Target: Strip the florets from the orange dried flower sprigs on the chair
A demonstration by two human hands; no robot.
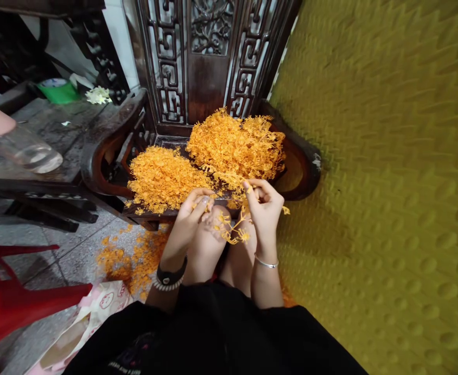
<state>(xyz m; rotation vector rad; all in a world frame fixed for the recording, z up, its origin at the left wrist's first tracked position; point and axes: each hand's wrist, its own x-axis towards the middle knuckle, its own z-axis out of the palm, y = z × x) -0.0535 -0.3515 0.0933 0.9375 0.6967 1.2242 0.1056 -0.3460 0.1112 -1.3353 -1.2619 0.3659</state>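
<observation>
My right hand [265, 204] pinches a branching strand of orange plastic flower pieces [234, 229], which dangles over my knees. Thumb and fingertips of my left hand [195, 208] are pressed together on a small orange piece, partly hidden by the fingers. In front of the knees, a loose orange heap [164, 179] lies at the left of a carved wooden chair's seat. A larger orange pile [237, 146], with longer tangled sprigs, fills the right side of that seat.
Orange bits [135, 260] litter the tiled floor. At left, a dark wooden table [73, 133] holds a clear bottle [37, 153], green tape roll [59, 91] and pale flower [98, 95]. A red stool [2, 302] and paper bag [104, 307] stand below. A yellow textured mat [389, 182] rises at right.
</observation>
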